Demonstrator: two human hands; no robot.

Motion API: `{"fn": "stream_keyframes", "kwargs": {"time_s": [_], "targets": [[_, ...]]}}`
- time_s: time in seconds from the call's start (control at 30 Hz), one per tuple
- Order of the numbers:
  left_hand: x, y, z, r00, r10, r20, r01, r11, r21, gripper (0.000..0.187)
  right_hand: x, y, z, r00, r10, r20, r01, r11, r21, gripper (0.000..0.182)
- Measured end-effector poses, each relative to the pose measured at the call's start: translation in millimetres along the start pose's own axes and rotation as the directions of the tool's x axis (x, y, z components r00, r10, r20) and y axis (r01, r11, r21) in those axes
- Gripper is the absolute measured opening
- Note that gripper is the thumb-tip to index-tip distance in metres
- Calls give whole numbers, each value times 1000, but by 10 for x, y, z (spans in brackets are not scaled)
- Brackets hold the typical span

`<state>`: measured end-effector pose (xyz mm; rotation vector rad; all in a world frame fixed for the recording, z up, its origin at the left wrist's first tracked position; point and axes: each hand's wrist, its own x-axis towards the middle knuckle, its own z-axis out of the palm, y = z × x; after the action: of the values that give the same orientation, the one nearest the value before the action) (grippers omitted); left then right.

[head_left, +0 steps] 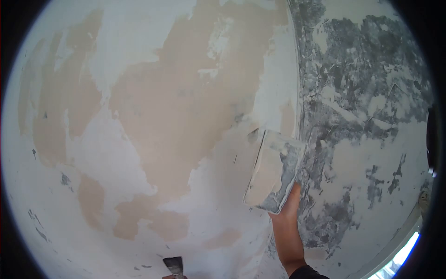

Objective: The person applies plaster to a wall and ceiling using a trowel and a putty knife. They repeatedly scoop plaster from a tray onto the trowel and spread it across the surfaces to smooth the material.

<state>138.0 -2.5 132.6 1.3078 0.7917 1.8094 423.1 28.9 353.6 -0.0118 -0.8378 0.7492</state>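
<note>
My right hand [285,208] grips a rectangular plastering trowel [271,169] from its lower right side, and most of the fingers are hidden behind the plate. Beige filler and grey smears cover the face turned toward me. The plate overlaps the seam between the pale and grey parts of the plastered surface. At the bottom edge, my left hand [184,277] just shows, closed around a putty knife [173,265] with a dark blade pointing up.
A pale plastered surface [167,107] with damp beige and white patches fills the left and middle. On the right, a rough grey surface [367,60] is streaked with white filler. Bright light [397,262] enters at the lower right, beside a curved edge.
</note>
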Motion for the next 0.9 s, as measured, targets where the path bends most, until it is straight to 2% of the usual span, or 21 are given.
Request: {"fn": "stream_keyframes", "kwargs": {"time_s": [0.03,0.1,0.17,0.23,0.27,0.3,0.33,0.37,0.43,0.47,0.5,0.53,0.6,0.67,0.77,0.83,0.9], "targets": [[90,208,168,994,11,107,-22,995,99,19,-263,100,-124,993,49,-109,-42,997,66,47],[59,419,299,957,-130,258,114,991,75,18,-613,277,-378,980,102,-173,-83,990,114,48],[-39,501,363,937,-110,331,75,990,116,16,-836,415,-597,959,147,-242,-107,980,169,49],[-137,430,328,926,-90,366,-17,960,278,15,-983,505,-756,975,194,-109,-168,963,213,48],[-118,475,363,918,-45,394,-79,953,293,16,-1061,543,-776,968,212,-133,-178,957,229,48],[-125,469,345,918,-65,392,-68,947,315,16,-1114,579,-788,943,244,-228,-188,952,241,48],[-120,467,336,906,-156,395,16,942,336,17,-1161,611,-800,908,273,-317,-197,948,252,49],[-108,478,341,887,-242,393,98,931,353,18,-1201,640,-826,901,285,-326,-203,944,262,49],[-85,565,345,862,-303,405,160,923,351,20,-1257,686,-904,853,340,-397,-253,933,255,49],[-80,588,363,834,-337,437,261,939,225,19,-1288,711,-971,848,345,-401,-257,931,259,49],[-72,608,382,804,-361,473,360,928,97,19,-1326,739,-1054,867,368,-335,-270,914,303,49],[-57,633,404,803,-366,470,363,926,102,19,-1340,756,-1083,883,385,-268,-285,894,345,50],[-46,666,442,737,-434,518,490,871,31,17,-1357,777,-1073,895,386,-225,-287,883,371,50],[-73,603,472,747,-436,502,495,869,19,17,-1368,803,-1037,906,382,-179,-290,872,394,49],[-63,586,516,759,-430,490,495,869,-5,17,-1459,838,-1061,861,428,-274,-284,852,440,50],[-40,593,546,760,-427,489,494,869,-10,18,-1539,876,-1172,785,537,-308,-311,772,554,49],[-28,582,577,779,-405,478,481,876,-42,19,-1565,899,-1197,794,530,-299,-310,775,551,48]]}}
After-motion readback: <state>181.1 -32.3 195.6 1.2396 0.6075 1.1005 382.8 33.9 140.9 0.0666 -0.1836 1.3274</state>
